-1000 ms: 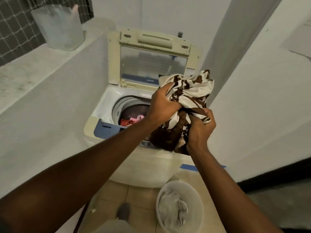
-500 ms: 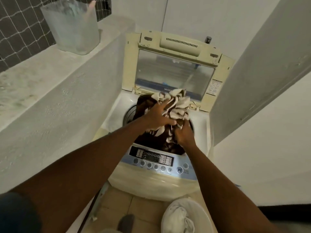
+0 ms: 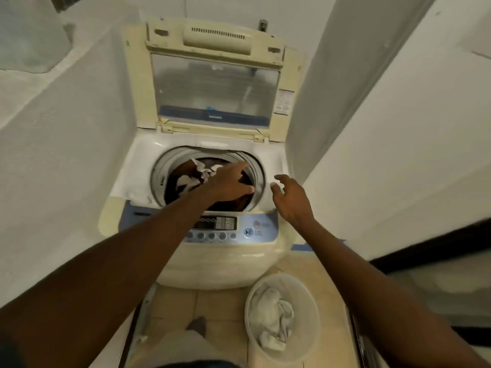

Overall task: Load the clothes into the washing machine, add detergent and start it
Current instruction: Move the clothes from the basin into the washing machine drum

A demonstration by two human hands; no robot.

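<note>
Head view, washing machine (image 3: 202,261) lid sticker (image 3: 284,102) — text unreadable

text: none legible | lid sticker (image 3: 284,102): blurred | control panel (image 3: 225,227): print unreadable

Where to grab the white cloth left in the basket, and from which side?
Take the white cloth at its raised, bunched folds near the middle, coming straight down through the open top of the round white basket. The basket wall rings it on every side, so a side approach looks blocked. The right hand is open and nearer.
</note>
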